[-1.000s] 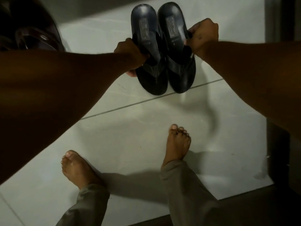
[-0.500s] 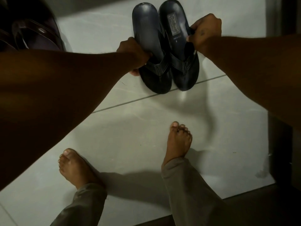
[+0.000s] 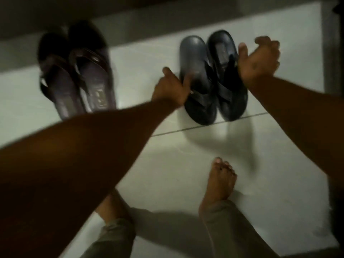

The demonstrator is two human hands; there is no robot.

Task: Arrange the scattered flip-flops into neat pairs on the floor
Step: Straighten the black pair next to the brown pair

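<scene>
Two black flip-flops lie side by side on the white tiled floor (image 3: 167,164), toes towards me: the left black flip-flop (image 3: 196,58) and the right black flip-flop (image 3: 233,103). My left hand (image 3: 170,91) grips the left one's outer edge, a finger on its sole. My right hand (image 3: 259,59) is beside the right one's outer edge, thumb and fingers spread, holding nothing. Further left, a pair of brown flip-flops (image 3: 93,81) lies together, heels towards me, partly hidden by my left forearm. The frame is blurred.
My bare right foot (image 3: 221,181) and left foot (image 3: 113,207) stand on the tiles below the black pair. A dark step or wall base (image 3: 167,8) runs along the top. A dark vertical edge (image 3: 333,71) borders the tiles on the right.
The view has swung left and up, bringing the brown pair into sight. My right hand has let go of the right black flip-flop and opened. The black pair rests flat on the floor.
</scene>
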